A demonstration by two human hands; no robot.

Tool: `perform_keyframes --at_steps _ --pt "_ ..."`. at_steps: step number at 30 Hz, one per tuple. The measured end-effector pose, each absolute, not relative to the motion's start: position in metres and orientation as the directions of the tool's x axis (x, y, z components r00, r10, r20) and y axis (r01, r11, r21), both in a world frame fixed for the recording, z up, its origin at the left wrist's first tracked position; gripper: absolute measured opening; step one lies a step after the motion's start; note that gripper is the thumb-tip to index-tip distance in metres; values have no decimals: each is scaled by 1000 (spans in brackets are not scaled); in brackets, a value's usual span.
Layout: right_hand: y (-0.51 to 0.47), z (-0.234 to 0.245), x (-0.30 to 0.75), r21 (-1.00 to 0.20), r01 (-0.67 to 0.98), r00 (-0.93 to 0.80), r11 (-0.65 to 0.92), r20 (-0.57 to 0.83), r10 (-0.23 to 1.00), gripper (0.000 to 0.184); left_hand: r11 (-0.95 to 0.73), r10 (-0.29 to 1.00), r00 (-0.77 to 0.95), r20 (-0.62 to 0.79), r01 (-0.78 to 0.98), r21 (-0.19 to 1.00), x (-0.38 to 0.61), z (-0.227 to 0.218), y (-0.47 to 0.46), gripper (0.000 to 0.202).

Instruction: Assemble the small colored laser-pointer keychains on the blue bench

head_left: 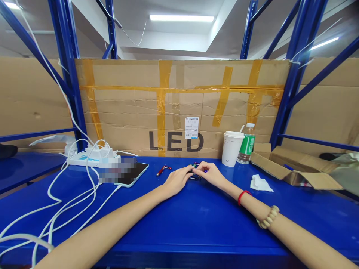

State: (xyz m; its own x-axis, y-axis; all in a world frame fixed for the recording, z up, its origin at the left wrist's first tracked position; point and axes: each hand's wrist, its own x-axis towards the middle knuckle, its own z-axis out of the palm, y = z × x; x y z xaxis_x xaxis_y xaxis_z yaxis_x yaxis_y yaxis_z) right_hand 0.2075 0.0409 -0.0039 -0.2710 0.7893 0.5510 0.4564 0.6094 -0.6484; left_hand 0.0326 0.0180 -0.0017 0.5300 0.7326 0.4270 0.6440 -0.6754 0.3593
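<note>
Blue bench (179, 220); two hands (176, 181) (211, 174) gripping one gadget (194, 176)

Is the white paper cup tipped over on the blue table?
No, the white paper cup stands upright on the table, beside the water bottle.

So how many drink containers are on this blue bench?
2: a lidded white paper cup and, just right of it, a green-labelled plastic bottle, both by the cardboard wall. None seem hidden.
</note>
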Motion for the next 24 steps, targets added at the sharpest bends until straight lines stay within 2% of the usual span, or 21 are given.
perform_keyframes --at_steps 3,12,21,24 --pt "43 -4 208 -677 415 -272 608 545 793 34 -676 735 541 408 625 390 33 1 15 32" --pt "40 -1 208 -823 265 -289 503 430 855 38 -756 653 580 487 532 381 32 2 12 29" --pt "41 -3 207 -845 264 -286 464 391 875 39 -729 683 560 468 562 391 33 2 12 29" --pt "41 -4 205 -843 245 -264 479 417 870 38 -714 697 547 463 590 377 33 2 12 28"
